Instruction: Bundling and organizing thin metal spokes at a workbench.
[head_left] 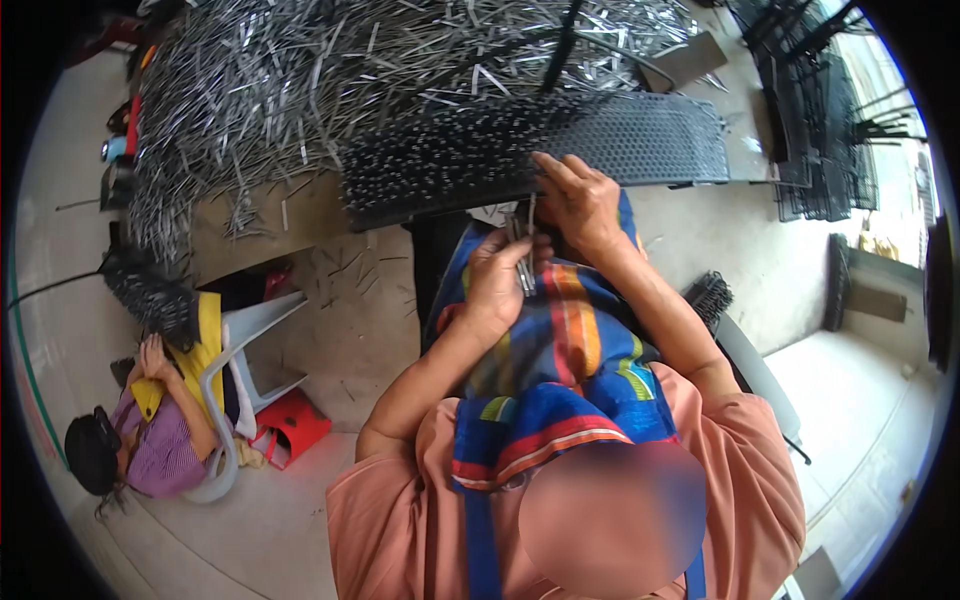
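A small bundle of thin metal strips [524, 268] is held in my left hand [495, 280], over my lap just below the panel's near edge. My right hand [583, 205] is up against a long dark perforated panel [640, 138], with its fingers bent and the index fingertip at the rows of holes. Whatever sits between those fingers is too small to make out. The panel's left part bristles with short shiny strip ends, while bare holes show on its right part. A striped blue, red and orange cloth [575, 315] covers my lap.
A large heap of loose metal strips [270, 90] spreads beyond the panel on the table. At left, another person [165, 440] sits by a grey plastic chair [215, 390], near a red bag [295, 428]. Dark racks [825, 130] stand at far right.
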